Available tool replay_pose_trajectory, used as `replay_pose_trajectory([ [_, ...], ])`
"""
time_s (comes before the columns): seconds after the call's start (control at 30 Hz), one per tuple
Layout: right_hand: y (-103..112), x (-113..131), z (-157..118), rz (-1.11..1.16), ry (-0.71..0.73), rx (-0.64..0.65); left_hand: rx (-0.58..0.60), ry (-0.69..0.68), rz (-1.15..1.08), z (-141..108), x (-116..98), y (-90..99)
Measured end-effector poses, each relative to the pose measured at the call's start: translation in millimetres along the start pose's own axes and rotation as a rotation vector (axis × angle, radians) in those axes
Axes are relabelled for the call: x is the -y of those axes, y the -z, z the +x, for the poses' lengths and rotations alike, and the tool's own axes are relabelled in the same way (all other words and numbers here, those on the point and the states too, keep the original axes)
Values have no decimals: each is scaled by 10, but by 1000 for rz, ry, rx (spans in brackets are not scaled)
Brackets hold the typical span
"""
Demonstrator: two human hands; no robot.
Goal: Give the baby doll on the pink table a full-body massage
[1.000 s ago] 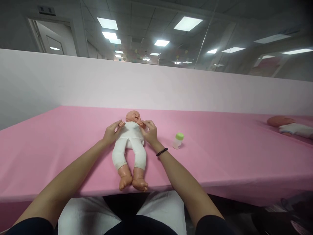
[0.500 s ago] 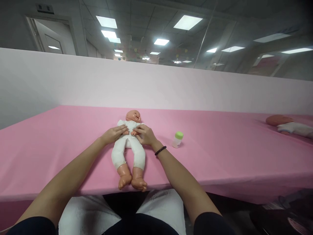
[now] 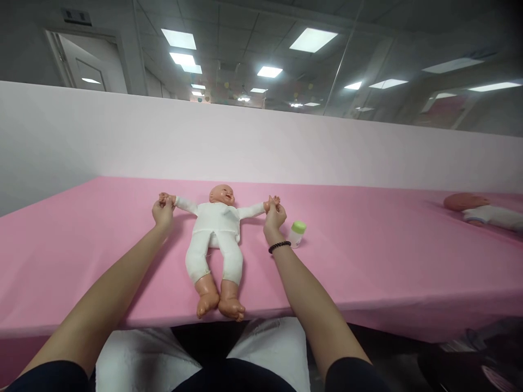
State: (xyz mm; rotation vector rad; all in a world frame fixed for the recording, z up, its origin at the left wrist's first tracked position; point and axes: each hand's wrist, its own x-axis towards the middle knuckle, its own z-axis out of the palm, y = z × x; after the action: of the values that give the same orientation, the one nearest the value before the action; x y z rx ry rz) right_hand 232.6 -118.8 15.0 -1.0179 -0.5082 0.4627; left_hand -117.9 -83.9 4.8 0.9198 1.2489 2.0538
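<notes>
The doll [image 3: 216, 219] lies on its back on the pink bench [image 3: 379, 256], feet near the front edge. A green-capped bottle [image 3: 298, 234] sits beside the person's right wrist [image 3: 276, 238]. The left hand [image 3: 164, 212] and right hand [image 3: 275, 219] each pinch a doll hand, arms outstretched. Behind rises a white partition [image 3: 286, 147].

1. Doll [image 3: 216, 219] supine on pink cloth [image 3: 388, 245], arms spread wide, feet [image 3: 231, 308] near the front edge.
2. Left hand [image 3: 163, 213] pinches one doll hand [image 3: 164, 196]; right hand [image 3: 275, 218] pinches the other.
3. Green-capped bottle [image 3: 298, 233] stands just beside the dark wrist bracelet [image 3: 280, 246].
4. Second doll [image 3: 488, 211] lies at far right.
</notes>
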Motion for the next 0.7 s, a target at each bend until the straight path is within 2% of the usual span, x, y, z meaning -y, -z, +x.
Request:
replay_pose_trajectory([
  [0.1,96,-87,139,4,-318,-129,-81,253,-46,162,96,79],
  [0.17,139,-123,182,-12,-453,-181,-121,320,-33,227,151,120],
  [0.3,160,-131,205,-10,-520,-189,-147,380,0,294,218,154],
  [0.4,151,-111,195,17,-534,-196,-143,375,32,292,237,152],
  [0.57,117,-51,143,55,-490,-184,-125,242,69,145,146,91],
  [0.63,78,0,108,74,-388,-98,-63,79,119,40,58,67],
  [0.7,26,70,47,76,-194,58,104,-194,237,-78,-37,64],
])
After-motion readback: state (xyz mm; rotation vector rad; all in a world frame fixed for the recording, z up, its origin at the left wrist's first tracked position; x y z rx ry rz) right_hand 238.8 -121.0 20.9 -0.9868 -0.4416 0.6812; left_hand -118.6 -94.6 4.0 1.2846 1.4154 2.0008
